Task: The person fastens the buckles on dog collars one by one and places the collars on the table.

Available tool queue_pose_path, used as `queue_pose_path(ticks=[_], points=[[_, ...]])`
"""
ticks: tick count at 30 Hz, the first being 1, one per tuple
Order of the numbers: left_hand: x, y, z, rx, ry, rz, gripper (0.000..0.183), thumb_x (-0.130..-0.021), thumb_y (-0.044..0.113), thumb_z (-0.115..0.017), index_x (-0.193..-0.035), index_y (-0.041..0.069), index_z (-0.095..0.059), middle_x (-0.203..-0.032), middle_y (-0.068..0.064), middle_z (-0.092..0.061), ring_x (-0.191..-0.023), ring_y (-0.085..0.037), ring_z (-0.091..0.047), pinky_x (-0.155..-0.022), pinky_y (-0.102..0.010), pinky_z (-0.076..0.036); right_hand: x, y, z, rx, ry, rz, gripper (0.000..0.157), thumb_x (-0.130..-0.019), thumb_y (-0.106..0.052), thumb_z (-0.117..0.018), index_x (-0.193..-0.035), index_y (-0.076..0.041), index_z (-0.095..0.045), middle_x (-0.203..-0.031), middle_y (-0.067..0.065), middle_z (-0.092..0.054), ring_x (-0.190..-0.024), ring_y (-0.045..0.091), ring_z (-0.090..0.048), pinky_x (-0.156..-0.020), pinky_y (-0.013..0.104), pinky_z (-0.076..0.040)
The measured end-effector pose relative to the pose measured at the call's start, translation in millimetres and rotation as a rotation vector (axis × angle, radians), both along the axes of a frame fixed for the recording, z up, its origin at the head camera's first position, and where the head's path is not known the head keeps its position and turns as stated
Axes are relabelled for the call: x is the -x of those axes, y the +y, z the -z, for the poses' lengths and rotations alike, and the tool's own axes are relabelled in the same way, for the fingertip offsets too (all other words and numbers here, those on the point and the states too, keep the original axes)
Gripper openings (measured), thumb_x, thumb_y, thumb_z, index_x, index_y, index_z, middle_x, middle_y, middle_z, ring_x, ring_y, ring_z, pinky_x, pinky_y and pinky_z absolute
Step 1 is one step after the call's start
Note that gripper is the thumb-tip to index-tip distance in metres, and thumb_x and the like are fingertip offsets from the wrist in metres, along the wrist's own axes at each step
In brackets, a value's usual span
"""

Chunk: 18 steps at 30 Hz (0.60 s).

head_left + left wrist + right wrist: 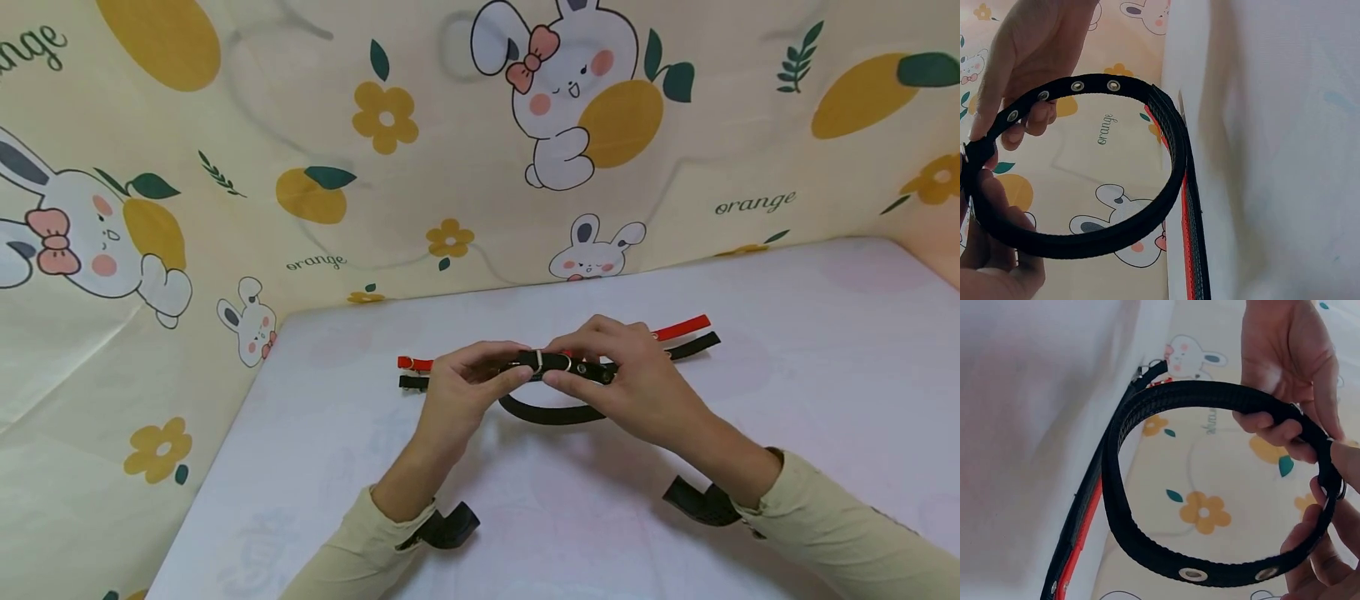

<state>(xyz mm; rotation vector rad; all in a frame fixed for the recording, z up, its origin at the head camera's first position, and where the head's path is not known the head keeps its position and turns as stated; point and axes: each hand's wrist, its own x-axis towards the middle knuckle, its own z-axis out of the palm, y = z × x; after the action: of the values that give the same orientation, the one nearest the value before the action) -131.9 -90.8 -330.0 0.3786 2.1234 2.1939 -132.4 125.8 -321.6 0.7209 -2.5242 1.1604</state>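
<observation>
A black collar [551,415] with metal eyelets is bent into a loop above the table. My left hand [459,396] pinches it near the metal buckle [537,362], thumb in front and fingers behind. Close to the buckle, my right hand [641,387] pinches the eyelet-punched strap. In the left wrist view the loop [1113,240] hangs round and wide, its ends meeting between both hands. The right wrist view shows the strap overlapping at the buckle, partly hidden by fingers [1300,540].
Behind the hands, a red collar [681,327] and another black collar [693,345] lie side by side on the white table [315,467], their middles hidden by the hands. A printed cloth [420,183] with rabbits and oranges stands along the table's back and left.
</observation>
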Motion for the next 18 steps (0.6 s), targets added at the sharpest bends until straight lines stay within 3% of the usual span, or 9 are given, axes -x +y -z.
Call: queue_pose_path(ticks=[7,18], points=[[1.1,-1.7,1.3,-0.037,-0.001,-0.006,0.027,-0.088,0.003,-0.073,-0.114,-0.005,-0.068,-0.1,0.003,-0.073,-0.095,-0.013,-0.068,-0.088,-0.026,-0.056,-1.3,-0.9,-1.2,-0.023,0.011,0.027,0.02,-0.086,-0.035,-0.078,-0.105,-0.03,-0.073,-0.094,-0.016,-0.069,-0.089,0.007,-0.06,-0.085,0.037,-0.036],[2.4,-3.9,-2.1,-0.104,-0.051,-0.062,0.027,-0.092,-0.001,-0.067,-0.118,-0.007,-0.062,-0.095,0.006,-0.071,-0.092,-0.011,-0.068,-0.09,-0.028,-0.055,0.1,1.2,-1.2,-0.039,0.078,0.025,0.019,-0.085,-0.03,-0.08,-0.104,-0.03,-0.074,-0.089,-0.019,-0.068,-0.082,0.001,-0.054,-0.082,0.031,-0.037]])
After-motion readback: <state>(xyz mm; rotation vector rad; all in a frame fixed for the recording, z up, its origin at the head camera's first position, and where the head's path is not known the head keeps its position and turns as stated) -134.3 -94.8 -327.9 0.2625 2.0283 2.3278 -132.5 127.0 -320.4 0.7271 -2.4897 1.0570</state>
